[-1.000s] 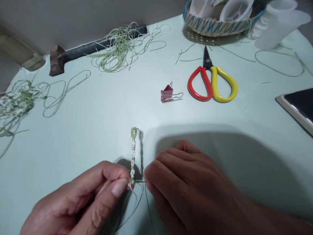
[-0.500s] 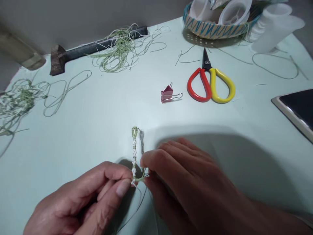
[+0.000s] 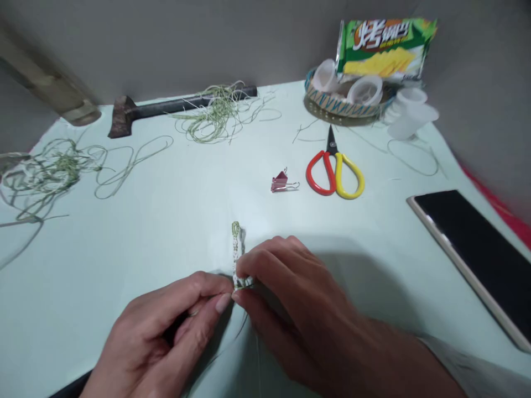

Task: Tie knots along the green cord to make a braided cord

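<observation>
A narrow knotted cord bracelet [image 3: 235, 246] in green and white, with a small loop at its far end, stands out from my fingers over the pale tabletop. My left hand [image 3: 174, 331] pinches its near end between thumb and forefinger. On the other side, my right hand [image 3: 290, 309] has its thumb and bent forefinger at the green cord [image 3: 244, 286] coming off that same end. The right fingertips partly cover the knots. A loose thin cord [image 3: 241, 326] trails down between the hands.
Beyond the hands lie a pink binder clip [image 3: 280, 181] and red-and-yellow scissors [image 3: 333, 171]. A phone [image 3: 477, 254] is at the right. Cord tangles [image 3: 53, 171] lie left, a hammer [image 3: 166, 108] at the back. A basket [image 3: 344, 108] holds plastic cups and a green snack packet [image 3: 385, 50].
The view has tilted up and drawn back, so the snack packet and more of the phone show. My right thumb and forefinger have come closer to the left fingertips at the bracelet's near end.
</observation>
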`<state>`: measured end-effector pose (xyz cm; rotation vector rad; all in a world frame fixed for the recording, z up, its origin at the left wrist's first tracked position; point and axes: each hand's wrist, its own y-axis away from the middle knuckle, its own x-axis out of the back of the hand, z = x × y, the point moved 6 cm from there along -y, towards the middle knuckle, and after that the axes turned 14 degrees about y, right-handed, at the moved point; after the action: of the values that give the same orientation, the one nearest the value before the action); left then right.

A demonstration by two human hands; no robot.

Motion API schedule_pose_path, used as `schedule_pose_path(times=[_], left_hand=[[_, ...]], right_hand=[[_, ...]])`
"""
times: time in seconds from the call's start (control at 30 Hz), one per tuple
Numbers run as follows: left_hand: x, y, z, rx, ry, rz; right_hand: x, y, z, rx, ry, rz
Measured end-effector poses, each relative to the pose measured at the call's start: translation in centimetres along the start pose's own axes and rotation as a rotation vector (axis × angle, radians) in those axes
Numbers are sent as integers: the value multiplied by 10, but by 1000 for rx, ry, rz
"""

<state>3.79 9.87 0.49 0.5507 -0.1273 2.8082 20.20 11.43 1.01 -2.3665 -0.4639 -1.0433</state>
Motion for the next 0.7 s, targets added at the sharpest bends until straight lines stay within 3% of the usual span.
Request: schedule_pose_path(times=[0.17,0.33,0.7], left_hand=[[-4,-5,3,45,105,23],[-7,-6,-1,57,145,5],[-6,-5,-2,115,133,4]], right_hand=[[-1,-1,-2,-9,-127,-9],[-3,-8,0,-51,-82,-14],[28,-2,15,-202,46,110]])
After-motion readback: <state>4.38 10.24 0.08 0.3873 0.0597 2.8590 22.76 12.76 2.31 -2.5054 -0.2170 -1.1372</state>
